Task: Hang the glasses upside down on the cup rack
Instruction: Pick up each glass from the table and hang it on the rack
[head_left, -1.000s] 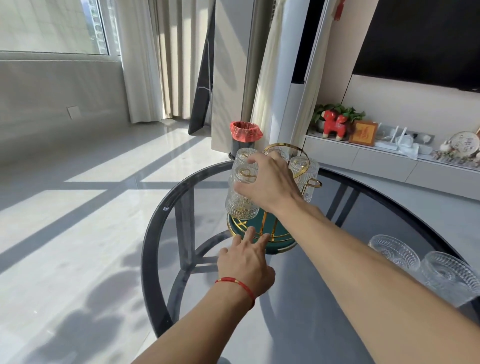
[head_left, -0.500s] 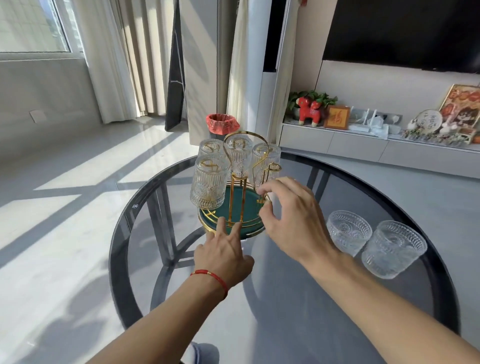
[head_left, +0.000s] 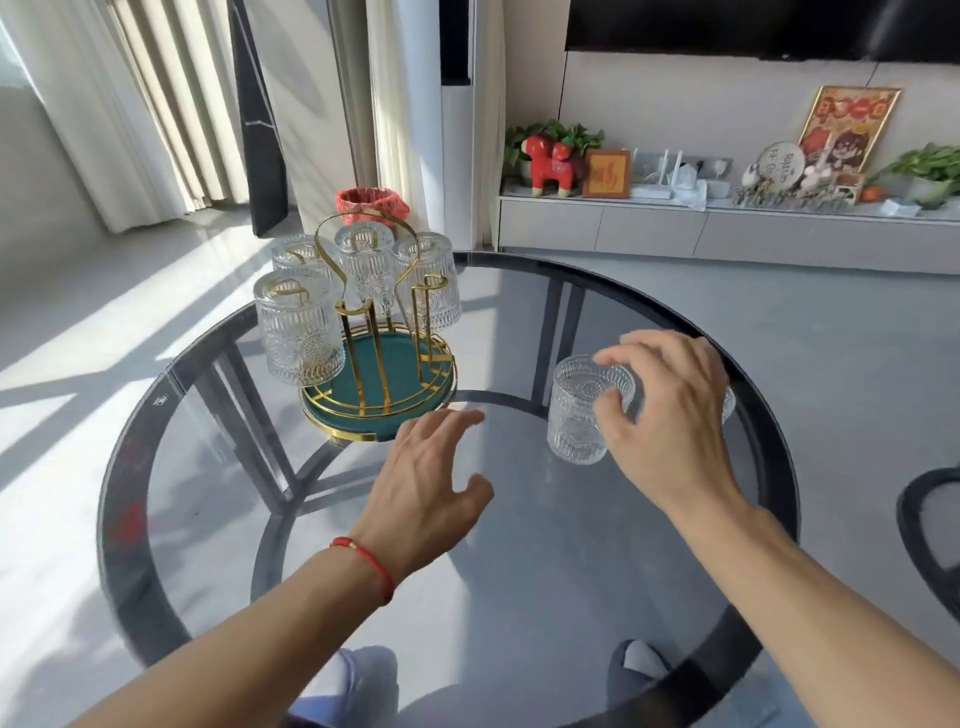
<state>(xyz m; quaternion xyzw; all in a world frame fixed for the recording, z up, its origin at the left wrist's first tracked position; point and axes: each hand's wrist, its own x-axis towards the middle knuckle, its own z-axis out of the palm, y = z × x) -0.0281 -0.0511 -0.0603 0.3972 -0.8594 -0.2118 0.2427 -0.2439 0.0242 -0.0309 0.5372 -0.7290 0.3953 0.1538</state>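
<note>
A gold wire cup rack (head_left: 363, 332) on a green round base (head_left: 384, 400) stands at the table's far left. Several ribbed glasses hang upside down on it, the nearest (head_left: 298, 332) at its front left. One gold hook (head_left: 430, 291) on the right side is bare. An upright ribbed glass (head_left: 576, 415) stands on the table to the right, and my right hand (head_left: 670, 415) wraps it, fingers over the rim and thumb on its side. A second glass (head_left: 729, 403) is almost hidden behind that hand. My left hand (head_left: 426, 478) is spread open just in front of the rack base.
The round dark glass table (head_left: 130, 467) has a black rim, with my feet showing through it. A black chair edge (head_left: 924, 525) sits at the right. A bin with a red bag (head_left: 371, 200) stands behind the rack, and a low cabinet (head_left: 727, 234) lines the wall.
My right hand left the rack and moved right onto the upright glass. My left hand let go of the rack base and drew back a little. The view swung right.
</note>
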